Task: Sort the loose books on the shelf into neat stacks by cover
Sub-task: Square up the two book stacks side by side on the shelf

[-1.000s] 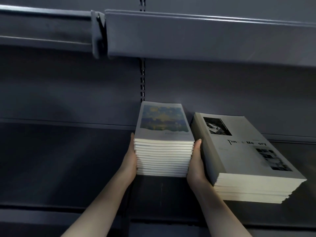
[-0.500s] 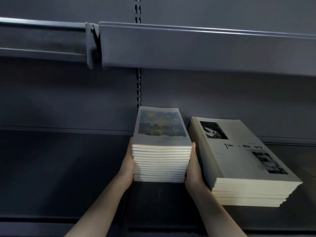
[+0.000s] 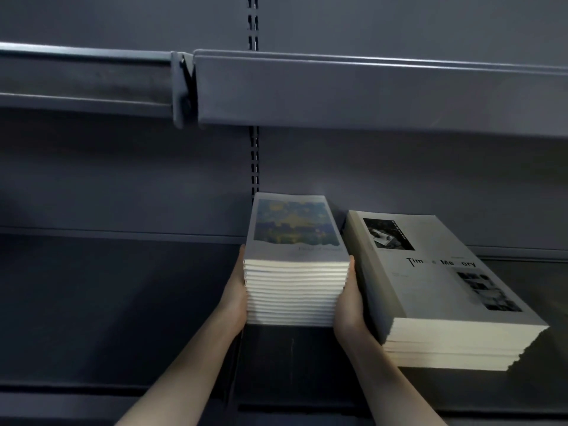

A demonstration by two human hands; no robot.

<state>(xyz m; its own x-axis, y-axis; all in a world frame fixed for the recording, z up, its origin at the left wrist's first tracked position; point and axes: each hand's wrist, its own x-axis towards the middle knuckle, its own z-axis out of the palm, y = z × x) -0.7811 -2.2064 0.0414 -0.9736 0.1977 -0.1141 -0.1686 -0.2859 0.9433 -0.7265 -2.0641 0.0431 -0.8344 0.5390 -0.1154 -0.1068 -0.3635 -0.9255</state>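
Over the past second the hands have not shifted on the stack; only the view drifts, so squaring looks nearly finished. The left hand [image 3: 235, 298] and right hand [image 3: 349, 302] press flat-fingered against opposite sides of the painted-cover stack [image 3: 295, 265] on the shelf [image 3: 123, 302], forearms reaching up from six o'clock. At three o'clock, just beside it, sits the "Time & Memory" stack [image 3: 436, 290].
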